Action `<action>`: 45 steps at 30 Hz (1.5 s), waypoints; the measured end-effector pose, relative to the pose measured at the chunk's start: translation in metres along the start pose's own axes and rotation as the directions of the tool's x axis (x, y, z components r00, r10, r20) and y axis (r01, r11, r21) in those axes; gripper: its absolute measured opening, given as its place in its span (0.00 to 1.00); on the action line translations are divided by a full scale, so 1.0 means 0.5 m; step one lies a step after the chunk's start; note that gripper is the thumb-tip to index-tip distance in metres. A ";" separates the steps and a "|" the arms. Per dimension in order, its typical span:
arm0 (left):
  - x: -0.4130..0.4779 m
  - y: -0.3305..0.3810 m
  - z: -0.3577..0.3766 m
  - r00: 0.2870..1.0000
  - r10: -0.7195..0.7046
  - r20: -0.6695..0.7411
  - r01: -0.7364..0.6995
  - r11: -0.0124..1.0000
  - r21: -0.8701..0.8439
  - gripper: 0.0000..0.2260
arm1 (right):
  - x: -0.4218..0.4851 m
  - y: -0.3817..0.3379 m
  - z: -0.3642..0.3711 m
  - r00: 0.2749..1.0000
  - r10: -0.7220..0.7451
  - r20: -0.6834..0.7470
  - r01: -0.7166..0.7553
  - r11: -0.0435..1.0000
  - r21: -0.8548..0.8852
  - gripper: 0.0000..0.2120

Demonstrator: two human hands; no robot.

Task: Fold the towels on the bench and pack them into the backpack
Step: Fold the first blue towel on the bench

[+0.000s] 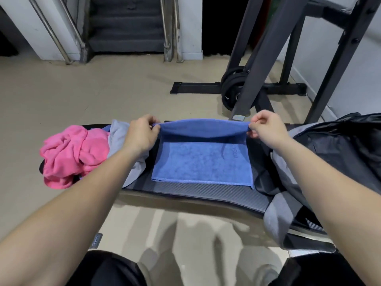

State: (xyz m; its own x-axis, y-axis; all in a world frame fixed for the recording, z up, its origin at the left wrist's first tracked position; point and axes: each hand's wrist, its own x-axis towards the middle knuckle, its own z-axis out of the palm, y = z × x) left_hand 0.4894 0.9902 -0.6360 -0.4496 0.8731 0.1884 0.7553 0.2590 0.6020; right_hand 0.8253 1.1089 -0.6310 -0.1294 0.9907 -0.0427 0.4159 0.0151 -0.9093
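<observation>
Pinching the far edge of the blue towel [202,162], I hold it lifted at both corners. My left hand [142,133] grips the left corner between thumb and curled fingers, and my right hand [266,126] grips the right corner the same way. The raised edge stretches between my hands, sags a little in the middle and curls over toward me. The rest of the towel lies flat in the centre of the frame on the surface [195,191], its near hem straight and just short of the front edge. A faint mark shows in the pile near the towel's right side; I cannot read it.

Left of it, partly under my left forearm, a grey towel [118,135] lies rumpled. Further left a pink towel [72,155] is bunched in a heap at the surface's left end, touching the grey one. At the right of the frame the backpack [329,151], black with grey panels, lies on the surface's right end just beside the blue towel, and my right forearm crosses above it.

The surface is dark with a woven texture, and a beige floor [61,89] spreads beyond it. In the upper right stands a dark steel rack [268,48] with black weight plates [233,87] at its foot. In the upper centre grey stairs [127,25] rise between metal handrails [51,32].
</observation>
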 end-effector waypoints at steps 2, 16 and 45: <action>-0.058 -0.018 -0.005 0.999 0.009 0.037 -0.008 1.000 -0.018 0.04 | -0.055 0.022 0.001 1.000 -0.004 0.013 0.003 1.000 0.029 0.09; -0.200 -0.085 0.001 0.979 0.155 0.135 -0.172 0.977 0.128 0.06 | -0.177 0.096 0.027 0.995 -0.101 0.015 0.100 0.925 -0.368 0.10; -0.205 -0.017 0.040 0.982 0.145 0.121 -0.186 0.854 0.487 0.10 | -0.185 0.065 0.076 0.974 -0.190 0.125 0.215 0.589 -0.779 0.03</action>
State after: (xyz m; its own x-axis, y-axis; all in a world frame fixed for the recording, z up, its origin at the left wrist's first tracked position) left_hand 0.5385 0.9067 -0.6761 -0.2748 0.9448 0.1783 0.9603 0.2602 0.1012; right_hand 0.8165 1.0128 -0.6725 -0.3178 0.9448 0.0796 0.9183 0.3276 -0.2224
